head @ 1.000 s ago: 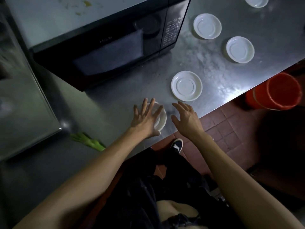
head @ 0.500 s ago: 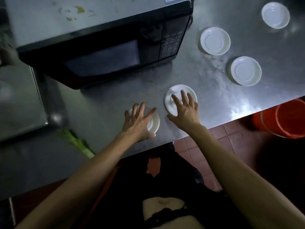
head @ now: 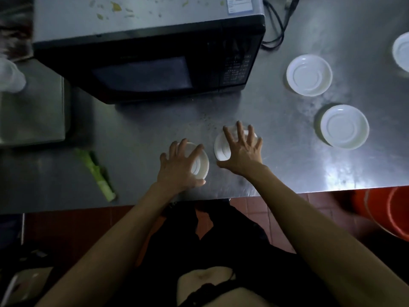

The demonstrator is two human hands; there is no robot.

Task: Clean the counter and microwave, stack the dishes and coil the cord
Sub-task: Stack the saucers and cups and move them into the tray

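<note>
Change since half a second ago: the right hand [head: 242, 152] is now spreading over the second saucer [head: 221, 149], fingers splayed wide across its rim; whether they are gripping yet cannot be told.

Item, lower centre of frame: the left hand [head: 180, 166] is curling fingers and thumb around the near saucer [head: 200, 166], close to the tabletop [head: 276, 173] edge.

Handling, judged: small white dishes, rigid, light, breakable, glazed and likely slick on steel; taking each by opposite rim edges is looking safest.

Item, right of frame: two more saucers [head: 309, 74] [head: 344, 126] are lying well apart, a further one [head: 401, 52] cut by the frame edge.

Item, upper frame: the microwave [head: 155, 63] is carrying food scraps on top; its cord [head: 276, 29] is lying loose behind.
</note>
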